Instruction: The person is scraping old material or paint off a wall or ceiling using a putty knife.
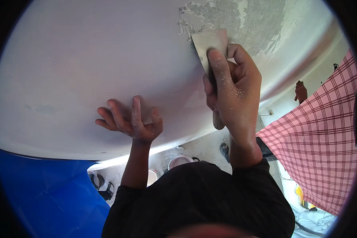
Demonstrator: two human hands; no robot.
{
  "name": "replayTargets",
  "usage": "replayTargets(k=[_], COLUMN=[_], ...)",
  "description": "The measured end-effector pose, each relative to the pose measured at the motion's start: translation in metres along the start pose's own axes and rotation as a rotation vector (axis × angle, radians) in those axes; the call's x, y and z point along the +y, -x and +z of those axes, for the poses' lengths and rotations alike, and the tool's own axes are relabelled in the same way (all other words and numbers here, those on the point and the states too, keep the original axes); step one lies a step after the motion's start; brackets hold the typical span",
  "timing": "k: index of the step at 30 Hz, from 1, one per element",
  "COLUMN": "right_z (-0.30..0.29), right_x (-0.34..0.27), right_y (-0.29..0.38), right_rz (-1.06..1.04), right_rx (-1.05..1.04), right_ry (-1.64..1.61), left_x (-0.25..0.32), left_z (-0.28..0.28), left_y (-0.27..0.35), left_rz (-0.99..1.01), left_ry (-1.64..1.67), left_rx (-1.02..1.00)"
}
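Note:
My right hand [238,80] grips a putty knife [209,41], its thumb pressed on the flat metal blade and the handle end showing below the fingers. The blade meets a pale wall [86,59] at the edge of a rough grey patch [244,23], where the coating is uneven. White specks dot the thumb and the back of this hand. Lower and to the left, my left hand [134,122] holds nothing. Its fingers are spread towards the smooth part of the wall; whether the fingertips touch it, I cannot tell.
Another person in a pink checked garment [315,131] stands close on the right, one hand [300,91] visible beyond it. Blue sheeting [44,193] fills the lower left. On the floor are a bucket [180,160], a pale container [152,176] and a dark container [97,180].

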State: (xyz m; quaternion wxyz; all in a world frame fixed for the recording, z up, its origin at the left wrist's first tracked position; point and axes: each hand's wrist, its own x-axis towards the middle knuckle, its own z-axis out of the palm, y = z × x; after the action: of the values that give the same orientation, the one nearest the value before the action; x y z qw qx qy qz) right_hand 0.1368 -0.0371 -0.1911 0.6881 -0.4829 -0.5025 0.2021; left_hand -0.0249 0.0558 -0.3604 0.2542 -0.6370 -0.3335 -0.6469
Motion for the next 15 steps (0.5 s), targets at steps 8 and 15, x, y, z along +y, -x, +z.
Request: replayTargets(k=[8, 15], right_z=[0.013, 0.023], right_x=[0.000, -0.001], right_y=[0.006, 0.015], right_rz=[-0.018, -0.056], right_rx=[0.022, 0.018], right_ry=[-0.012, 0.092], left_x=[-0.002, -0.010], left_z=[-0.007, -0.019], left_y=[0.007, 0.016], left_rz=[-0.008, -0.014], left_ry=[-0.006, -0.006], left_rx=[0.017, 0.037])
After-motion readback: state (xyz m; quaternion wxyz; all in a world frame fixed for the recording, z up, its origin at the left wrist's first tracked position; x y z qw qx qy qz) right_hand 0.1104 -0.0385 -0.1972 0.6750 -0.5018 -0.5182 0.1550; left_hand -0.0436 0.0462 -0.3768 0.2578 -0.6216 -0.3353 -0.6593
